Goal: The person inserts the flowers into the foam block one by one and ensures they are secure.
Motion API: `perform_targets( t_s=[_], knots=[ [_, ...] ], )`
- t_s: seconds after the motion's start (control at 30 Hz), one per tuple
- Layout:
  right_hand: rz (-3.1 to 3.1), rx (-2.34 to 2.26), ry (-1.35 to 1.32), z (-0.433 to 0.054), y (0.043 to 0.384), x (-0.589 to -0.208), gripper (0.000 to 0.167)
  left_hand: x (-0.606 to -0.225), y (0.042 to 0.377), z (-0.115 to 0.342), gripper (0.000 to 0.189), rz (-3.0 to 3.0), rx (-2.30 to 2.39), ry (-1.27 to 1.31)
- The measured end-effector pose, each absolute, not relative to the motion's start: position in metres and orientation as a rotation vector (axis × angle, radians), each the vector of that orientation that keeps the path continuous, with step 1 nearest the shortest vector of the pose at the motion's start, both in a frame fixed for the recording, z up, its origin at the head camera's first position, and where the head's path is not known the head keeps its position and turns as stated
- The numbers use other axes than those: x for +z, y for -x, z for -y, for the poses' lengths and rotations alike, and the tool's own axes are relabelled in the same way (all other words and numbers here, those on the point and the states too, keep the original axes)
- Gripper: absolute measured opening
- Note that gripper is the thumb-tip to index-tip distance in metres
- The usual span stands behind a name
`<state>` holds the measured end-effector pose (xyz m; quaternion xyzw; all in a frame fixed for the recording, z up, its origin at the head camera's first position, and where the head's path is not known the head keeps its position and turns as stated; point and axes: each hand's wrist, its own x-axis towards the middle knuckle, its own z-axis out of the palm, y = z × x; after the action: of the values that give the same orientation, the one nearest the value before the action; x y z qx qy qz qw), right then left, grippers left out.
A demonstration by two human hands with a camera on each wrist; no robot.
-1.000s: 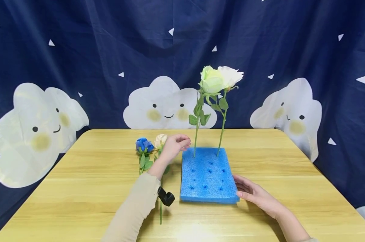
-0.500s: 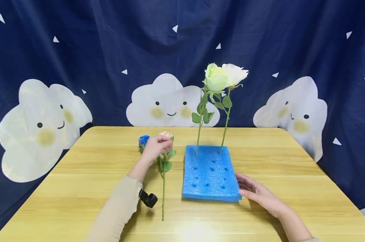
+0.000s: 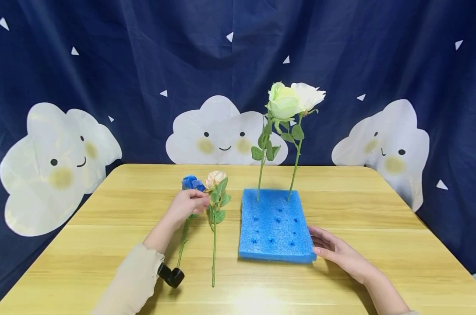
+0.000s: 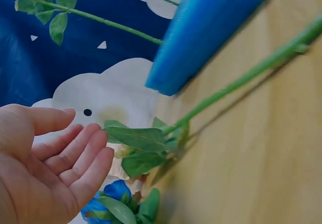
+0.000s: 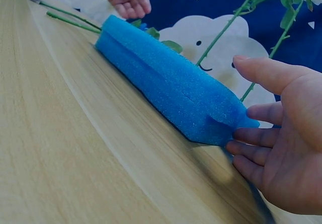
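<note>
My left hand [image 3: 185, 204] hovers over the blue rose [image 3: 192, 183], which lies on the table, hiding part of its stem and leaves. In the left wrist view the fingers [image 4: 83, 166] are loosely bent with nothing between them. Beside it lies a cream rose [image 3: 216, 179], its stem toward me. My right hand [image 3: 338, 251] rests at the right edge of the blue foam block [image 3: 275, 229], fingertips touching its side, as the right wrist view shows. A pale green rose [image 3: 283, 103] and a white rose [image 3: 308, 96] stand upright in the block's far part.
Several small holes mark the foam's top. The wooden table [image 3: 84, 258] ends at a dark blue curtain [image 3: 143, 48] with white clouds. A black wrist camera [image 3: 171, 275] sits on the left sleeve, near the blue rose's stem end.
My left hand has moved left from beside the foam block, past the cream rose, to above the blue rose. My right hand stays at the block's edge. The head view has shifted slightly.
</note>
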<state>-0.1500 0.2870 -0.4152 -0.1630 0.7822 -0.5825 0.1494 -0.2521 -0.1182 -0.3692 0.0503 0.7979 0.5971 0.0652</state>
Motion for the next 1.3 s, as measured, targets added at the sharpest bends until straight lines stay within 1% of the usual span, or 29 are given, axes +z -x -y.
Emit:
perform_targets(
  t_s=[0.2,0.47,0.6,0.93,1.3],
  knots=[
    [-2.254,-1.669,0.474,-0.287,0.15,-0.415,0.056,-0.377,0.236,0.119,0.023,-2.339,1.767,-0.107],
    [-2.246,-1.674,0.464,-0.288,0.15,-0.414,0.056,-0.39,0.226,0.114,0.021,-2.257,1.694,-0.122],
    [-2.235,-1.681,0.471,-0.287,0.15,-0.414,0.056,-0.395,0.222,0.111,0.017,-2.268,1.656,-0.115],
    [-2.242,-1.674,0.456,-0.288,0.149,-0.416,0.056,-0.399,0.219,0.105,0.029,-2.289,1.576,-0.158],
    [-2.25,-1.67,0.465,-0.288,0.15,-0.416,0.056,-0.405,0.223,0.09,0.013,-2.504,1.409,-0.15]
  ],
)
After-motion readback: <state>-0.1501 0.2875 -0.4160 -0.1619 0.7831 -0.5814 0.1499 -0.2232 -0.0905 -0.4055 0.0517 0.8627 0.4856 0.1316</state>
